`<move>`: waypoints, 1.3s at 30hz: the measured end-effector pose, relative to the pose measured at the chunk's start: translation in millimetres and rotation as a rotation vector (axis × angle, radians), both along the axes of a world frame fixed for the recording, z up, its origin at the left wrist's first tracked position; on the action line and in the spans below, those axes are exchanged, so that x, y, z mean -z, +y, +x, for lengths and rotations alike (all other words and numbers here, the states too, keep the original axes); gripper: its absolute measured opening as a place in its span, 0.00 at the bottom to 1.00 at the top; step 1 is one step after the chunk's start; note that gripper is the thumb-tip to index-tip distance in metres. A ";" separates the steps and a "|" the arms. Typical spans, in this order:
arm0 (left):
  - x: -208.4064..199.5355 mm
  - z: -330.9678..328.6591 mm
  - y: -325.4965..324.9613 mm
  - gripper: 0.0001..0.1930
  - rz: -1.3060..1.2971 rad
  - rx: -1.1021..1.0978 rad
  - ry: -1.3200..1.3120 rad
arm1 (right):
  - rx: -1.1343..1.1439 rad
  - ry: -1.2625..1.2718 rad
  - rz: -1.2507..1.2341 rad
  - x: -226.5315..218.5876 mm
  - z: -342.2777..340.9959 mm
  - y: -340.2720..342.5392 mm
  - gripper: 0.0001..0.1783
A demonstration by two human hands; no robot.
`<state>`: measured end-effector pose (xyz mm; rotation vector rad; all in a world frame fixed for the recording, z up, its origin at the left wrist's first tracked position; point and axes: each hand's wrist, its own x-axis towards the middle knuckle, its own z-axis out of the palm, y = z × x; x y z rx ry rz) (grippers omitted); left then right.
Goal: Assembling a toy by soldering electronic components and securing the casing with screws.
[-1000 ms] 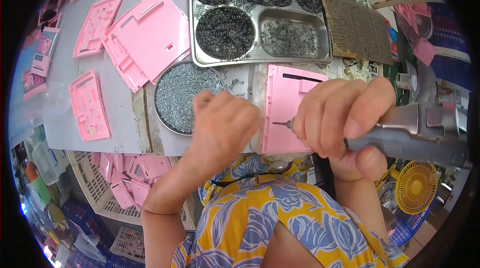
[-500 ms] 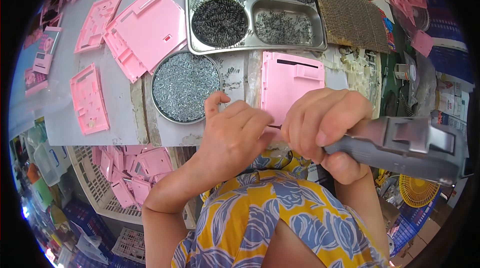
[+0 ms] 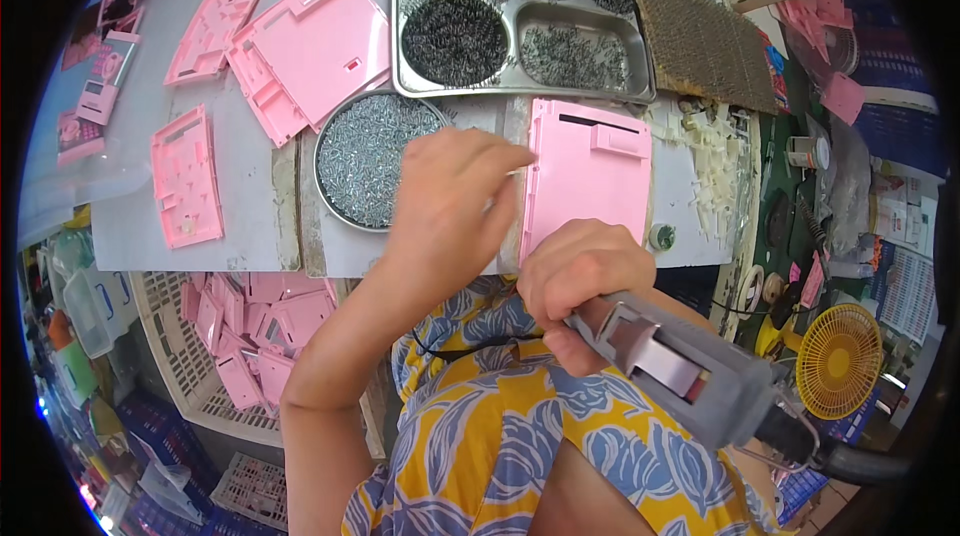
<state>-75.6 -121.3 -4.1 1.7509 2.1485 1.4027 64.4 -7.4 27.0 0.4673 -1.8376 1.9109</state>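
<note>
My right hand (image 3: pixel 585 281) is wrapped round the grey body of an electric screwdriver (image 3: pixel 725 391), whose black cord leaves its rear end. Its tip is hidden by the hand. A pink plastic panel (image 3: pixel 590 181) with a slot near its top lies flat just beyond that hand. My left hand (image 3: pixel 450 201), slightly blurred, hovers between the panel's left edge and a round dish (image 3: pixel 322 181) of small silver screws, covering the dish's right part. Its fingers are bent; anything held in them is too small or hidden to name.
Behind the dish stands a metal tray (image 3: pixel 515 36) of dark springs, beside a brown textured board (image 3: pixel 700 41). More pink panels (image 3: pixel 315 46) lie at the left. Small white parts (image 3: pixel 715 161) sit right of the panel. A crate (image 3: pixel 180 336) of pink pieces stands below the table edge.
My left hand has moved up and away from the screwdriver's tip, toward the panel's left edge. My right hand has shifted left and lower, and the screwdriver's rear has swung down toward me.
</note>
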 end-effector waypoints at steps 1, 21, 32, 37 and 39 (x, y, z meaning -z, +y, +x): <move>8.2 2.4 17.5 0.18 0.009 0.038 0.013 | 0.000 0.006 0.004 3.3 -0.4 0.5 0.10; -122.2 -83.7 -219.8 0.15 -0.766 -0.289 -0.058 | 0.020 0.074 -0.353 -96.6 78.0 118.9 0.23; 36.3 -501.1 -166.5 0.24 -0.856 -1.686 0.556 | 0.527 -0.221 -0.249 -85.4 84.1 114.3 0.37; 57.2 -545.8 -225.0 0.21 -0.799 -1.804 0.798 | 0.744 -0.226 -0.157 -78.4 98.9 122.5 0.42; 62.2 -546.0 -209.0 0.19 -0.857 -1.729 0.538 | 0.791 -0.256 -0.145 -76.1 109.1 132.1 0.43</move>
